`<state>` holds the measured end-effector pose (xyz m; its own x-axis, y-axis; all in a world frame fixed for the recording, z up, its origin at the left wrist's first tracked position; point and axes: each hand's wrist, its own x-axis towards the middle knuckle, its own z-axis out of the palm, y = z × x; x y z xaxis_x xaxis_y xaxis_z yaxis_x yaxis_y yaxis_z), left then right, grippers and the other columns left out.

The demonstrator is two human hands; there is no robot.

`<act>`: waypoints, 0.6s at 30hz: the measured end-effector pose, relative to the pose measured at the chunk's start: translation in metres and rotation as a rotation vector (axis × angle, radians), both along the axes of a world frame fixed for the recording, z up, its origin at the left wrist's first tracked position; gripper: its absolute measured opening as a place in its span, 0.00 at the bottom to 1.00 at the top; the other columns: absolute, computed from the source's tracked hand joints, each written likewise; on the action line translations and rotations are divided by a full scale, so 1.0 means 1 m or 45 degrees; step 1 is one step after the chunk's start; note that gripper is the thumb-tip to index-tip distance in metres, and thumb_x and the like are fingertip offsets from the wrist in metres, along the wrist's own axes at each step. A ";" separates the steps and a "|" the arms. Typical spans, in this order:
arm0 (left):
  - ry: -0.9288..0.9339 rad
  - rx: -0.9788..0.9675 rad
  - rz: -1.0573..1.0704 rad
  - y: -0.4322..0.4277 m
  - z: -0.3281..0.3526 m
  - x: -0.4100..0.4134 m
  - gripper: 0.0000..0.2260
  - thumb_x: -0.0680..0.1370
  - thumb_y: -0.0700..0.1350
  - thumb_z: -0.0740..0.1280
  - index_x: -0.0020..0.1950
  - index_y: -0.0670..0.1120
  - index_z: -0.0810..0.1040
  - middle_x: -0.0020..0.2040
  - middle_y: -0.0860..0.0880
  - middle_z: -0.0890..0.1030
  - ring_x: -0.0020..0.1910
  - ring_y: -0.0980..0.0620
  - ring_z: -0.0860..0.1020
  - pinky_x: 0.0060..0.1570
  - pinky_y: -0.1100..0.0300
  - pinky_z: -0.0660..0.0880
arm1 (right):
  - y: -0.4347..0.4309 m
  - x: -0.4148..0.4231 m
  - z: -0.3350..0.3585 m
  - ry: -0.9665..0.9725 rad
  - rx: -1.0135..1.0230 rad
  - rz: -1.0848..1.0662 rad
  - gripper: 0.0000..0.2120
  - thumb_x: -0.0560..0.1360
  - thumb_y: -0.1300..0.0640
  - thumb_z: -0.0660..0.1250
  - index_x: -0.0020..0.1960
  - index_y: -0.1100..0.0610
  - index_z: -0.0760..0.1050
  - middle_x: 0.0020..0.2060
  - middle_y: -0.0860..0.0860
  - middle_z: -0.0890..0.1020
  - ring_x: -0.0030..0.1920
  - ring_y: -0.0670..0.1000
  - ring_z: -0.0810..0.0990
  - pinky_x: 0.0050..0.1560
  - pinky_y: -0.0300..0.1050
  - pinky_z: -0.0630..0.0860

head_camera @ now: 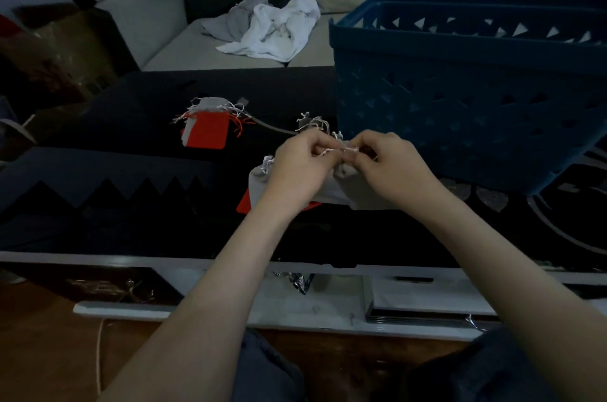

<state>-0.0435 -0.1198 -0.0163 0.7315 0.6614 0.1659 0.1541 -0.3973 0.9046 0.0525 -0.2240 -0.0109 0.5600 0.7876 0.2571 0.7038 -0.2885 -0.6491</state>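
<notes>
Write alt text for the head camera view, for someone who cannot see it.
A left hand and a right hand pinch the white drawstring of a small grey pouch on a dark table. Red and grey pouches lie piled to the left, a blue basket stands to the right, and white towels lie crumpled on the sofa behind.

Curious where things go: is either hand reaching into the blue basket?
No, the left hand and right hand both pinch a white string beside the blue basket.
</notes>
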 end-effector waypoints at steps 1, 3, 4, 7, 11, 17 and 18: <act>-0.006 -0.073 -0.054 0.000 0.002 -0.001 0.03 0.74 0.39 0.71 0.43 0.46 0.80 0.37 0.50 0.79 0.37 0.57 0.76 0.43 0.62 0.73 | -0.002 0.003 0.001 0.017 -0.002 -0.009 0.05 0.77 0.55 0.65 0.42 0.52 0.74 0.32 0.40 0.72 0.39 0.45 0.70 0.35 0.30 0.64; -0.020 -0.189 -0.163 0.001 0.004 -0.005 0.01 0.75 0.38 0.70 0.45 0.43 0.81 0.37 0.48 0.79 0.36 0.57 0.75 0.43 0.63 0.73 | -0.006 0.007 0.003 0.049 -0.001 -0.030 0.07 0.76 0.55 0.67 0.42 0.57 0.77 0.31 0.45 0.74 0.33 0.43 0.70 0.32 0.29 0.65; -0.016 -0.209 -0.188 0.001 0.005 -0.006 0.01 0.75 0.38 0.70 0.44 0.43 0.81 0.37 0.47 0.78 0.36 0.57 0.75 0.43 0.62 0.73 | -0.007 0.009 0.004 0.045 -0.006 -0.028 0.08 0.76 0.54 0.67 0.43 0.59 0.78 0.31 0.48 0.74 0.31 0.43 0.69 0.32 0.29 0.65; 0.054 -0.096 -0.109 0.001 0.003 -0.004 0.02 0.74 0.40 0.71 0.42 0.45 0.81 0.37 0.48 0.79 0.36 0.56 0.74 0.42 0.59 0.72 | -0.007 0.007 0.004 0.051 -0.025 -0.020 0.07 0.76 0.55 0.67 0.44 0.59 0.79 0.31 0.47 0.75 0.31 0.42 0.70 0.32 0.28 0.66; 0.148 0.341 0.042 -0.004 -0.001 0.000 0.02 0.74 0.40 0.70 0.42 0.44 0.78 0.34 0.54 0.75 0.33 0.59 0.72 0.34 0.68 0.66 | -0.002 0.004 0.001 0.150 -0.069 -0.022 0.08 0.76 0.56 0.66 0.39 0.47 0.76 0.34 0.43 0.77 0.37 0.40 0.74 0.37 0.32 0.68; 0.032 0.724 0.097 -0.007 -0.005 0.002 0.02 0.75 0.39 0.67 0.44 0.45 0.76 0.37 0.56 0.71 0.38 0.58 0.70 0.38 0.67 0.64 | 0.000 0.002 0.003 0.571 -0.005 0.065 0.11 0.81 0.62 0.57 0.55 0.53 0.77 0.43 0.48 0.80 0.41 0.40 0.76 0.38 0.31 0.72; -0.014 0.715 0.103 -0.006 -0.004 0.001 0.01 0.75 0.39 0.68 0.45 0.44 0.77 0.36 0.58 0.71 0.37 0.60 0.70 0.38 0.67 0.65 | -0.001 0.002 0.003 0.616 0.024 0.086 0.11 0.81 0.62 0.57 0.54 0.53 0.77 0.44 0.49 0.81 0.42 0.40 0.77 0.39 0.29 0.73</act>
<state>-0.0425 -0.1262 -0.0198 0.6784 0.5236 0.5154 0.1962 -0.8051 0.5597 0.0544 -0.2248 -0.0077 0.5665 0.8240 -0.0054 0.3367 -0.2375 -0.9112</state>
